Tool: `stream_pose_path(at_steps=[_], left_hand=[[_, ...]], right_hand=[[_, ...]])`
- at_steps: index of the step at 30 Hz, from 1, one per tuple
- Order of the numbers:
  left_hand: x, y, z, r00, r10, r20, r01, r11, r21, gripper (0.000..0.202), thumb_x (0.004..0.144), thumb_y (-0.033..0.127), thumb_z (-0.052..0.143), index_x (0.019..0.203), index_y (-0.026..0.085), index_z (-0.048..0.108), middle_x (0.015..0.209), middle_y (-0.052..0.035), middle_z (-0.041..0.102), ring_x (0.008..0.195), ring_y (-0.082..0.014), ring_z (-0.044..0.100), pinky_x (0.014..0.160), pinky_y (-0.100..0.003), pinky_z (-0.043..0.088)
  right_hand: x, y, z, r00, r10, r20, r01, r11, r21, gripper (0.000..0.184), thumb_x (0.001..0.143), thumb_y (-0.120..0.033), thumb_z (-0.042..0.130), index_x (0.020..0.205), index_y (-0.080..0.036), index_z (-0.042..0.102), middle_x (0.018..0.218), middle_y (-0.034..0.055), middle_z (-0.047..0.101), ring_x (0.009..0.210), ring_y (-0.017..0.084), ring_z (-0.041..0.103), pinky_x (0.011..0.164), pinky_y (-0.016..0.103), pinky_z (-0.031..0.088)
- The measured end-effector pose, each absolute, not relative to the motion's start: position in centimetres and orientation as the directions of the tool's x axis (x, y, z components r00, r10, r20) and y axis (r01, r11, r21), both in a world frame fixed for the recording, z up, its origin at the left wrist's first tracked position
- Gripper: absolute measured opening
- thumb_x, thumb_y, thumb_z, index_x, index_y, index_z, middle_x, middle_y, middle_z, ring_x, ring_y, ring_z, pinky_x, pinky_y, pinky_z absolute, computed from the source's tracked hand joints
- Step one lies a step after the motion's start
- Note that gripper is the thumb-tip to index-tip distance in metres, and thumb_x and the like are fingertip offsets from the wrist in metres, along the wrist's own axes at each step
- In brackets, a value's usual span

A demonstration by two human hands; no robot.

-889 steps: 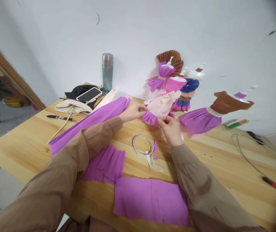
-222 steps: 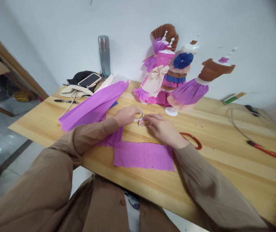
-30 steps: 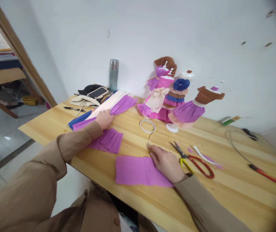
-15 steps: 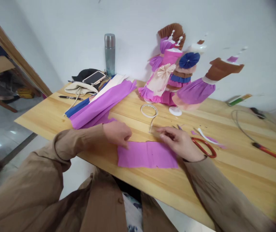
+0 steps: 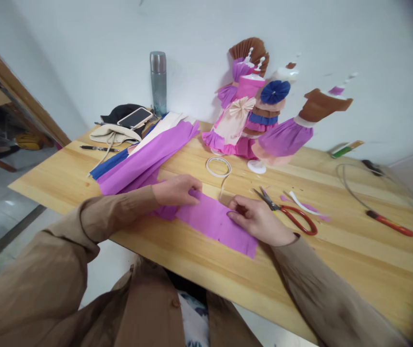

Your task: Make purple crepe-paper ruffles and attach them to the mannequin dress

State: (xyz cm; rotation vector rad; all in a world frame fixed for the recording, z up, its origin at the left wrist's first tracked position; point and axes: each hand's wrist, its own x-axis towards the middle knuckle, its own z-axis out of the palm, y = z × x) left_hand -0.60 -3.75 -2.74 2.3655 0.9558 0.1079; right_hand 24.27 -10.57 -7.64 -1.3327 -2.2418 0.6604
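Note:
A short purple crepe paper piece (image 5: pixel 209 218) lies slanted near the table's front edge, its left end higher than its right. My left hand (image 5: pixel 179 189) pinches its upper left corner between thumb and fingers. At the upper right edge, my right hand (image 5: pixel 255 217) has its fingers closed on the same paper. Just behind the paper lies a roll of narrow tape (image 5: pixel 218 166) with a loose end trailing toward my right hand. Red-handled scissors (image 5: pixel 296 219) rest right of that hand, blades partly apart.
Folded purple crepe paper (image 5: pixel 148 154) lies at the left beside a phone (image 5: pixel 135 117), a pen (image 5: pixel 99 149) and a flask (image 5: pixel 158 83). Several small dress forms in paper dresses (image 5: pixel 244 115) stand by the wall. A red-handled tool (image 5: pixel 390 223) with a cord lies far right.
The purple piece has turned, its left end raised and its right end lowered. My left hand has moved up to its corner, and my right hand has closed on its edge. The scissors' blades are now uncovered.

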Motion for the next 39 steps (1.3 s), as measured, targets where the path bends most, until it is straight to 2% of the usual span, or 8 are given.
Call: stream_pose_path(at_steps=[8, 12, 16, 19, 27, 31, 35, 39], left_hand=[[-1.3, -1.5, -1.8, 0.774, 0.582, -0.25, 0.609, -0.574, 0.548, 0.007, 0.074, 0.014, 0.063, 0.073, 0.012, 0.07, 0.069, -0.0003, 0.067, 0.064, -0.0098, 0.058, 0.061, -0.02, 0.038], [1.4, -1.6, -3.2, 0.761, 0.642, -0.093, 0.601, -0.644, 0.474, 0.014, 0.078, 0.014, 0.057, 0.074, 0.013, 0.07, 0.079, -0.0035, 0.073, 0.072, -0.0121, 0.062, 0.065, -0.022, 0.04], [4.8, -2.5, -5.7, 0.745, 0.665, -0.052, 0.639, -0.688, 0.345, 0.02, 0.083, 0.026, 0.056, 0.085, 0.013, 0.071, 0.09, -0.0095, 0.073, 0.082, -0.0212, 0.065, 0.064, -0.029, 0.041], [6.0, -3.1, -7.0, 0.746, 0.664, -0.039, 0.64, -0.701, 0.315, 0.019, 0.083, 0.023, 0.056, 0.09, 0.014, 0.071, 0.1, -0.0111, 0.072, 0.089, -0.023, 0.065, 0.068, -0.031, 0.044], [6.0, -3.5, -7.5, 0.751, 0.659, -0.037, 0.649, -0.727, 0.224, 0.031, 0.091, 0.02, 0.042, 0.086, 0.015, 0.072, 0.097, -0.0114, 0.07, 0.084, -0.0202, 0.064, 0.072, -0.032, 0.046], [6.2, -3.8, -7.3, 0.771, 0.636, -0.041, 0.63, -0.749, 0.206, 0.028, 0.09, 0.022, 0.045, 0.085, 0.013, 0.071, 0.095, -0.0133, 0.068, 0.083, -0.0226, 0.065, 0.07, -0.033, 0.047], [6.3, -3.8, -7.8, 0.791, 0.612, -0.02, 0.597, -0.764, 0.244, 0.027, 0.088, 0.013, 0.041, 0.088, 0.012, 0.069, 0.096, -0.0143, 0.067, 0.083, -0.0236, 0.065, 0.069, -0.034, 0.047], [6.2, -2.9, -8.2, 0.756, 0.655, 0.027, 0.61, -0.718, 0.334, 0.025, 0.088, 0.014, 0.042, 0.087, 0.012, 0.067, 0.093, -0.0129, 0.069, 0.081, -0.0221, 0.064, 0.068, -0.032, 0.045]], right_hand=[[24.9, -10.8, -6.7, -0.666, 0.745, -0.022, 0.578, 0.497, -0.647, 0.015, 0.08, -0.011, 0.052, 0.07, -0.019, 0.061, 0.064, -0.0008, 0.059, 0.056, 0.012, 0.048, 0.057, 0.025, 0.037], [25.2, -10.6, -6.6, -0.672, 0.738, -0.061, 0.604, 0.5, -0.621, 0.017, 0.078, -0.008, 0.052, 0.067, -0.019, 0.06, 0.064, -0.0002, 0.06, 0.059, 0.013, 0.051, 0.058, 0.026, 0.037], [25.0, -10.6, -6.6, -0.661, 0.749, -0.052, 0.62, 0.506, -0.6, 0.016, 0.077, -0.009, 0.052, 0.066, -0.019, 0.059, 0.065, -0.0002, 0.059, 0.06, 0.013, 0.05, 0.06, 0.027, 0.037], [25.1, -10.6, -6.8, -0.648, 0.757, -0.084, 0.639, 0.48, -0.601, 0.015, 0.078, -0.011, 0.053, 0.067, -0.019, 0.059, 0.065, -0.0001, 0.059, 0.06, 0.013, 0.051, 0.06, 0.027, 0.037], [25.3, -10.7, -6.8, -0.628, 0.767, -0.134, 0.665, 0.439, -0.604, 0.013, 0.082, -0.02, 0.055, 0.071, -0.018, 0.062, 0.069, 0.0027, 0.062, 0.063, 0.015, 0.054, 0.06, 0.029, 0.041], [26.4, -11.1, -4.7, -0.651, 0.74, -0.17, 0.627, 0.398, -0.67, 0.018, 0.086, -0.031, 0.059, 0.09, -0.019, 0.072, 0.086, 0.007, 0.074, 0.075, 0.019, 0.067, 0.068, 0.031, 0.049], [27.8, -10.5, -2.6, -0.538, 0.831, -0.141, 0.716, 0.362, -0.597, 0.023, 0.086, -0.033, 0.059, 0.099, -0.022, 0.075, 0.096, 0.0073, 0.078, 0.083, 0.023, 0.071, 0.073, 0.035, 0.052], [27.2, -7.5, -2.7, -0.438, 0.899, 0.027, 0.766, 0.389, -0.512, 0.024, 0.085, -0.023, 0.054, 0.098, -0.023, 0.074, 0.093, 0.0056, 0.078, 0.081, 0.023, 0.071, 0.075, 0.036, 0.054]])
